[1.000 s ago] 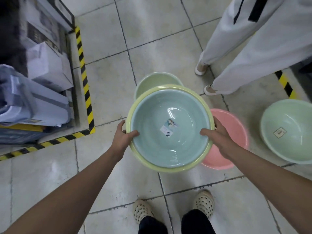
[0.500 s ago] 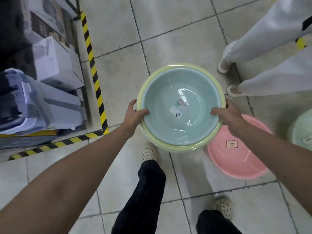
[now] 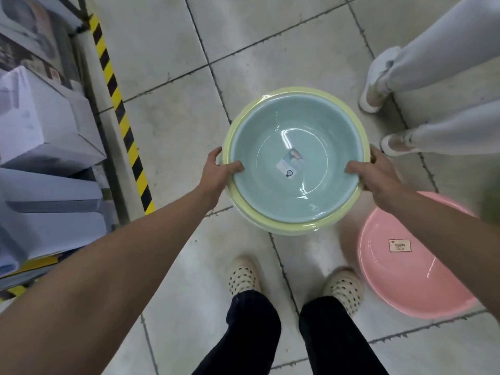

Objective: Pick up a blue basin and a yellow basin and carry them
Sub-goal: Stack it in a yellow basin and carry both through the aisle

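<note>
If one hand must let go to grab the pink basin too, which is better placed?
Right hand, probably: the pink basin lies on the floor directly below that arm, while the left hand grips the far rim.

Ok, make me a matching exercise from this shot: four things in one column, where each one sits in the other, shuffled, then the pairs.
Things:
1. blue basin
2. yellow basin
3. pink basin
4. striped tape

Places:
A. on the floor beside the boxes, on the left
B. on the floor by the person's right foot
C. nested inside another basin
D. outermost, gripped by the left hand and right hand

Pairs: 1-C, 2-D, 3-B, 4-A
</note>
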A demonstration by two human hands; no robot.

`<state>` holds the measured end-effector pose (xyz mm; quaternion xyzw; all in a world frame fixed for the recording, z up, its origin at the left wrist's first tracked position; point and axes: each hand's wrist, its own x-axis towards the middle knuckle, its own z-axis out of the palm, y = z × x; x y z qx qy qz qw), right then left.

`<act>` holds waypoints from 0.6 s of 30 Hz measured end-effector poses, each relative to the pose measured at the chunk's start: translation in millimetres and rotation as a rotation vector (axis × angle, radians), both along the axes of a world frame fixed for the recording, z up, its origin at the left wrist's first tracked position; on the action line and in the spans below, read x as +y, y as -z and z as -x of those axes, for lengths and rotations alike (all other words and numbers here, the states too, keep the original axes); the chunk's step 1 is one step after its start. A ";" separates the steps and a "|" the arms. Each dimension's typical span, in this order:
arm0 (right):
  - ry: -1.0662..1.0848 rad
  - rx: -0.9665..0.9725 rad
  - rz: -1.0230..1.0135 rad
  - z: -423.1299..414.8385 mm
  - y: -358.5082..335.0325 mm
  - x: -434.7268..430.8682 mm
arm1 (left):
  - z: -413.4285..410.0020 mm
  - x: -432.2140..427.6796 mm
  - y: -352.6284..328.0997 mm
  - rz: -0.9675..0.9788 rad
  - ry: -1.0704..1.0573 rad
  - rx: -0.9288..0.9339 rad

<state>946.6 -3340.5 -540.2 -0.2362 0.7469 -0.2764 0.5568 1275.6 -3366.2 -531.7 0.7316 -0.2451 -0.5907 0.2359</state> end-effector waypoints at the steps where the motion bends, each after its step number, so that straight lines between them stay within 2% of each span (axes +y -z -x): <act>1: 0.004 -0.005 0.000 1.3 10.2 -4.0 | 0.9 -5.2 10.9 -0.001 0.002 -0.003; 12: 0.026 -0.016 -0.029 14.6 97.4 -22.1 | 12.2 -35.9 106.8 -0.049 0.056 -0.011; 18: -0.073 -0.037 -0.098 22.0 127.1 -16.0 | 13.7 -35.5 134.6 -0.036 0.106 0.010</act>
